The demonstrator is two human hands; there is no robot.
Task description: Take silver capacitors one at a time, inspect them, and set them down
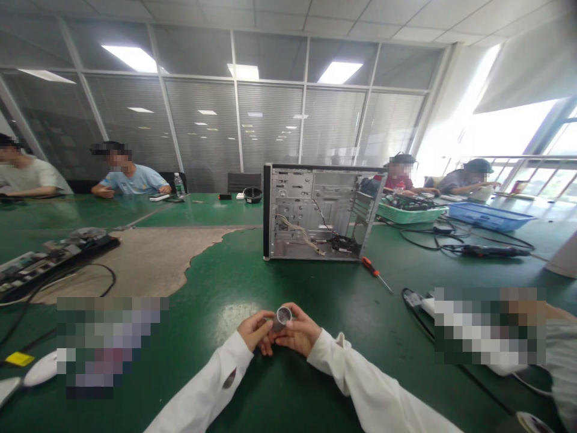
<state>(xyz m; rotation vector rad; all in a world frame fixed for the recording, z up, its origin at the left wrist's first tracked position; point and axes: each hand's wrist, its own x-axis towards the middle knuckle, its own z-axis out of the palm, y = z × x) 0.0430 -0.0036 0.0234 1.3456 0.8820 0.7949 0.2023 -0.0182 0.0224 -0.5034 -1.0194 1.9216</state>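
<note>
A small round cup-like container [283, 315] with a pale rim and a grey, speckled inside is held low over the green table [229, 282]. My left hand [258, 331] grips its left side, fingers curled. From the right, my right hand [303, 331] holds it with the thumb near the rim and fingers wrapped behind. Beyond both hands stands an open metal computer case [322, 210] with loose cables inside. An orange and black screwdriver [376, 274] lies by the case's lower right corner.
Power strips and cables [58, 258] lie at left, near a bare worn patch [148, 258]. Green basket [410, 215], blue basket [489, 218] and black cables are at right. A person's arm [561, 349] reaches in at right. Several people sit across the table.
</note>
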